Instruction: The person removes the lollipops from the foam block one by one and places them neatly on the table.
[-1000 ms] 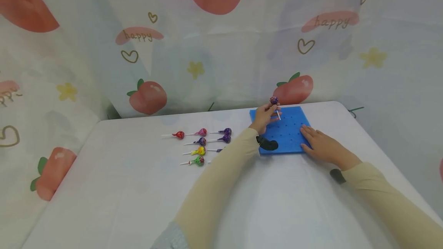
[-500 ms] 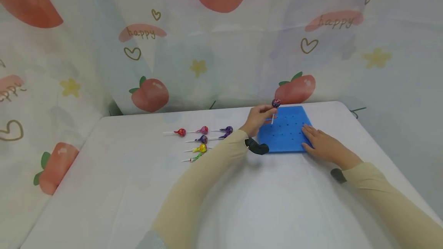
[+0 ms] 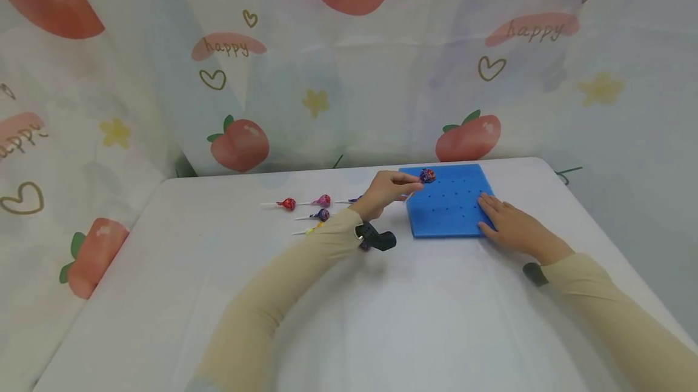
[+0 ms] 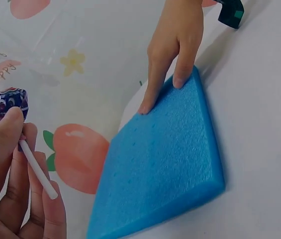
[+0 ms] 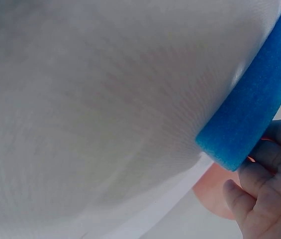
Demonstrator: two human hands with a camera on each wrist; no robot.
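Between thumb and fingers, my left hand (image 3: 384,192) pinches a lollipop (image 3: 428,176) in a dark blue and red wrapper, above the left side of a blue foam board (image 3: 447,216). In the left wrist view, the lollipop's white stick (image 4: 40,172) slants downward, clear of the board. Small holes dot the board's top. My right hand (image 3: 512,226) rests with fairly straight fingers on the board's right edge. The right wrist view shows the board's side (image 5: 254,94) with the fingers (image 5: 259,177) against it.
Left of the board, several lollipops lie on the white table, among them a red one (image 3: 288,203), a pink one (image 3: 324,200) and a dark blue one (image 3: 323,215). The left forearm (image 3: 294,280) covers others. A patterned curtain (image 3: 349,77) hangs behind.
My left hand has drawn back leftward from over the board, still holding the lollipop, whose stick has tilted. The left forearm now hides more lollipops. My right hand has stayed put.
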